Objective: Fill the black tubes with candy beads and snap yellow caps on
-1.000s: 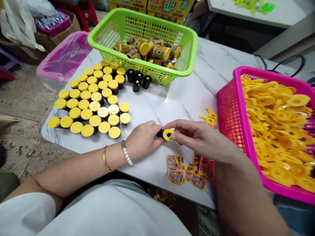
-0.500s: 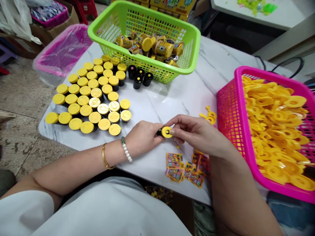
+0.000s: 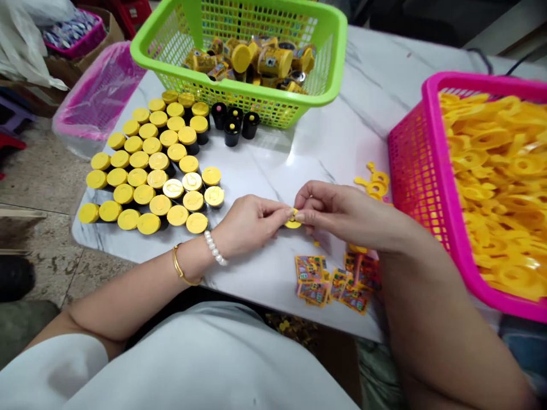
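Note:
Between my fingertips is a small yellow ring-shaped plastic cap (image 3: 293, 224), mostly covered by them. My left hand (image 3: 250, 225) pinches it from the left, thumb and forefinger together. From the other side my right hand (image 3: 342, 213) grips its edge between thumb and curled fingers. Any black cup under the cap is hidden now. Rows of black cups with yellow lids (image 3: 159, 205) stand upright left of my left hand. Several open black cups (image 3: 232, 130) with small pieces inside stand behind. Loose yellow ring pieces (image 3: 376, 185) lie beyond my right hand.
A green basket (image 3: 256, 91) of yellow printed containers stands at the back. On the right, a pink basket (image 3: 431, 142) is heaped with yellow plastic pieces. Colourful printed packets (image 3: 311, 269) lie near the table's front edge. A plastic-lined pink basket (image 3: 92, 117) sits at the far left.
My left thumb and fingers have moved up onto the yellow cap and now meet my right fingertips, covering more of it. The view has shifted, with the table's contents sitting higher.

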Demonstrator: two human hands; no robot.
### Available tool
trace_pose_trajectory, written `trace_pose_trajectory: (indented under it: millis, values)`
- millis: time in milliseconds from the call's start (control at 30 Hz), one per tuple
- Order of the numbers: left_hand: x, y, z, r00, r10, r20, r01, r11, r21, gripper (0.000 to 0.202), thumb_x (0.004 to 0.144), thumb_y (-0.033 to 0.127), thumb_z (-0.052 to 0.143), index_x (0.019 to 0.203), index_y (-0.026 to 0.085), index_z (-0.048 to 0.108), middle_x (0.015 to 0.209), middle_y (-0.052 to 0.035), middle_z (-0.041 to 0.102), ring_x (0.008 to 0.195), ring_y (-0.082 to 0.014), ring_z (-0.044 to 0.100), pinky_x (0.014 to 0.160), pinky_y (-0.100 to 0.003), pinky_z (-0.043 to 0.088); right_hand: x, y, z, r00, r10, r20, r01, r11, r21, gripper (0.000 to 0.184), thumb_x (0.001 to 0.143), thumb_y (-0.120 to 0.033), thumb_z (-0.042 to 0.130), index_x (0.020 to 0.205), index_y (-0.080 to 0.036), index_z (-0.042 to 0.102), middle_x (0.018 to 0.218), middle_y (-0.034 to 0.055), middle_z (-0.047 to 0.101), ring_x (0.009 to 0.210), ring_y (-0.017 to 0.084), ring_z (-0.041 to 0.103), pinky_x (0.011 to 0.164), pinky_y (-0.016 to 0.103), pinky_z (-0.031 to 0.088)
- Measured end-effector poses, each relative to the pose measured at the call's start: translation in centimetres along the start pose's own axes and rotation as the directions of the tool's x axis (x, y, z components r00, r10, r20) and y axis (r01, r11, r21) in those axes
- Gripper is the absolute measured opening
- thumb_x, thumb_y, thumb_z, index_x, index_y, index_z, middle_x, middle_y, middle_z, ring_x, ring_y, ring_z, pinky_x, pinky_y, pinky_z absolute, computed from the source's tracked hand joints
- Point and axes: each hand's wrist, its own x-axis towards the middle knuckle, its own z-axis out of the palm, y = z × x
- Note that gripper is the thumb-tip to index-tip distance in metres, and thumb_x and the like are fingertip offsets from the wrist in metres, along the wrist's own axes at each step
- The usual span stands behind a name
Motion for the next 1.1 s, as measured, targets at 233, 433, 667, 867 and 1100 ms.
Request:
trace_pose_trajectory:
  millis: [233, 433, 667, 867, 1100]
  values:
    - [-0.8, -1.2, 1.2, 0.935, 0.314, -0.166, -0.271, 0.933, 0.238, 0.028, 0.088, 0.035, 0.060, 0.108, 0.016, 0.064, 0.070, 0.0020, 0.059, 0.062, -0.0112, 0.052, 0.059, -0.022, 0.041, 0.2, 0.6, 0.0, 0.996, -0.017, -0.086, 0.021, 0.999, 0.039, 0.030, 0.074, -0.045, 0.071, 0.080, -0.022, 0.054, 0.055, -0.0058, 0.056, 0.049, 0.010, 0.050, 0.044, 0.022, 0.035]
    - [0.0, -1.7, 1.6, 0.924, 0.353, -0.146, -0.268, 0.873, 0.407, 0.019, 0.081, 0.026, 0.071, 0.096, 0.015, 0.066, 0.078, -0.0004, 0.063, 0.071, -0.0136, 0.056, 0.066, -0.025, 0.043, -1.0, -0.4, -0.4, 0.995, 0.063, -0.079, -0.038, 0.957, 0.286, 0.026, 0.075, -0.041, 0.072, 0.085, -0.019, 0.062, 0.065, 0.0022, 0.068, 0.056, 0.014, 0.064, 0.054, 0.026, 0.050]
    - [-0.1, -1.5, 1.6, 0.924, 0.366, -0.110, -0.296, 0.867, 0.402, 0.010, 0.084, 0.022, 0.066, 0.092, 0.018, 0.069, 0.076, 0.0001, 0.061, 0.069, -0.0134, 0.055, 0.068, -0.025, 0.043, 0.0, 0.3, 0.3, 0.995, 0.072, 0.070, -0.094, 0.911, 0.402, 0.039, 0.071, -0.042, 0.078, 0.093, -0.019, 0.055, 0.058, -0.0054, 0.061, 0.044, 0.010, 0.057, 0.041, 0.021, 0.046]
    - [0.1, -2.1, 2.3, 0.947, 0.297, -0.121, -0.218, 0.873, 0.436, 0.009, 0.084, 0.022, 0.062, 0.091, 0.016, 0.062, 0.084, -0.0037, 0.062, 0.079, -0.0181, 0.058, 0.074, -0.030, 0.048, -0.1, -1.1, 1.5, 0.989, 0.149, -0.003, -0.147, 0.977, 0.155, 0.037, 0.073, -0.044, 0.074, 0.086, -0.022, 0.046, 0.053, -0.0108, 0.049, 0.034, 0.005, 0.042, 0.029, 0.016, 0.028]
    - [-1.7, -2.0, 2.9, 0.756, 0.536, -0.376, -0.354, 0.818, 0.454, 0.034, 0.077, 0.021, 0.056, 0.110, 0.017, 0.046, 0.081, -0.0016, 0.059, 0.061, -0.0152, 0.055, 0.053, -0.027, 0.042, 0.1, -1.5, 2.3, 0.988, 0.153, 0.031, -0.156, 0.971, 0.180, 0.037, 0.079, -0.053, 0.060, 0.096, -0.024, 0.045, 0.059, -0.0038, 0.066, 0.049, 0.017, 0.066, 0.045, 0.027, 0.054]
